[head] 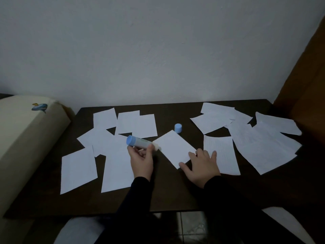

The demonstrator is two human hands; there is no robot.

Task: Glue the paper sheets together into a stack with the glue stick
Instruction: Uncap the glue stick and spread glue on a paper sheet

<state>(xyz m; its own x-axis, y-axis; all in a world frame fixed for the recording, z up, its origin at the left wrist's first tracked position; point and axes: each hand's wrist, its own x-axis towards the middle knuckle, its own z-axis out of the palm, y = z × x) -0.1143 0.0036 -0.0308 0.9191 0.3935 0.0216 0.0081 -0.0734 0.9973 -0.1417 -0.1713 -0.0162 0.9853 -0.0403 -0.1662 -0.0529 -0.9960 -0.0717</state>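
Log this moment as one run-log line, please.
step: gluing sheet | left hand: holds glue stick, tip at sheet edge | right hand: flat on sheet | cap: off, on table

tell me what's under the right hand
The right hand rests with fingers spread on the near corner of the middle paper sheet and on the dark table. Whatever lies directly beneath the palm is covered.
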